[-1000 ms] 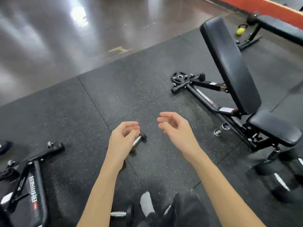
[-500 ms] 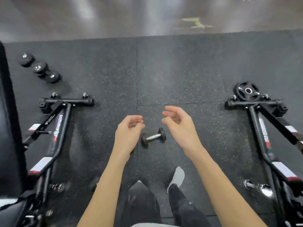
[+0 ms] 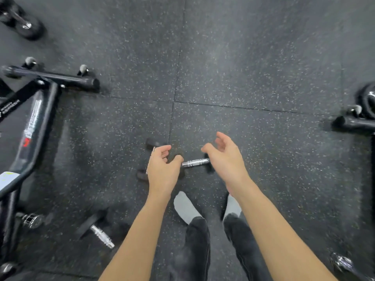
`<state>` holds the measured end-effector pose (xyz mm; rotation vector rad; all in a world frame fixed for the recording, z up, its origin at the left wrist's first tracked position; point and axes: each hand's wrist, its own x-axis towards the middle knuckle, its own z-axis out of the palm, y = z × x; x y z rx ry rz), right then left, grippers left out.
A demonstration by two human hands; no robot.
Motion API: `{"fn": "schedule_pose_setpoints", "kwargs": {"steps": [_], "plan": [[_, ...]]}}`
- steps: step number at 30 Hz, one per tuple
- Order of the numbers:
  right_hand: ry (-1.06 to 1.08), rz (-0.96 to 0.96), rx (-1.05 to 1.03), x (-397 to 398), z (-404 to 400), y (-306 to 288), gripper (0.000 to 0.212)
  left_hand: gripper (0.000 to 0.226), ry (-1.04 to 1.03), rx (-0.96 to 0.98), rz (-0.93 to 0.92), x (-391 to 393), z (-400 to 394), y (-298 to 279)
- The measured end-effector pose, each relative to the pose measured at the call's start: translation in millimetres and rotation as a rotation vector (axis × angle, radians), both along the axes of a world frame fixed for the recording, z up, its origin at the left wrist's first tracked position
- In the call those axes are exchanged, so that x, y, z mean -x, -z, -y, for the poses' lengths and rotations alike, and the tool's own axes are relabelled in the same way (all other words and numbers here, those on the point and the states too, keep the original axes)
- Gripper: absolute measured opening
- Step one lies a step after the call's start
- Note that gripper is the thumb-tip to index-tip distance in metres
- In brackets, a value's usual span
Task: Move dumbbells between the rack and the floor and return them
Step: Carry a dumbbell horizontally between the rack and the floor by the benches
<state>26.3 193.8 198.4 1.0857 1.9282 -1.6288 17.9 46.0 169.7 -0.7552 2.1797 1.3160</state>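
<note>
Both hands hover empty above the floor: the left hand and the right hand have loosely curled, open fingers, holding nothing. A small dumbbell lies on the mat between them, another dumbbell nearby. Returning them seems left; no rack is visible.

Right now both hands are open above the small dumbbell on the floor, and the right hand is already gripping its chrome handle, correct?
Not quite. In the head view the right hand is open and empty beside the small dumbbell, whose chrome handle lies bare on the floor. The left hand is open too.
</note>
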Motion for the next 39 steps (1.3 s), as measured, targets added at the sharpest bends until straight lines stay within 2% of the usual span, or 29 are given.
{"fn": "schedule_pose_setpoints", "kwargs": {"steps": [7,10,14,15,18,20,22,23,25,27,29,34,39], "plan": [[-0.026,0.211,-0.135,0,-12,191,0.076,0.071,0.004,0.078,0.223,-1,-3,176],[-0.025,0.346,-0.187,4,-23,275,0.085,0.087,-0.009,0.125,0.310,3,-2,251],[-0.017,0.480,-0.163,9,-27,355,0.102,0.101,-0.029,0.130,0.394,12,-2,328],[-0.014,0.497,-0.160,10,-26,369,0.097,0.101,-0.029,0.123,0.414,16,-3,343],[0.027,0.486,-0.194,10,-27,403,0.064,0.099,-0.041,0.130,0.467,26,-4,377],[0.033,0.480,-0.185,15,-33,413,0.042,0.096,-0.047,0.156,0.506,34,-3,391],[-0.018,0.512,-0.146,21,-40,413,0.031,0.077,-0.030,0.147,0.554,40,1,397],[-0.048,0.523,-0.142,24,-43,411,0.030,0.063,-0.026,0.137,0.572,43,1,396],[-0.086,0.537,-0.128,26,-44,407,0.033,0.051,-0.024,0.123,0.589,44,4,393],[-0.099,0.539,-0.111,24,-43,401,0.037,0.050,-0.037,0.111,0.569,40,4,388],[-0.106,0.517,-0.107,19,-44,394,0.039,0.061,-0.078,0.079,0.545,30,3,379],[-0.161,0.427,-0.118,15,-45,339,0.039,0.058,-0.162,0.029,0.457,14,10,328],[-0.201,0.297,-0.121,33,-38,250,0.032,0.045,-0.245,-0.043,0.309,18,16,229]]}}
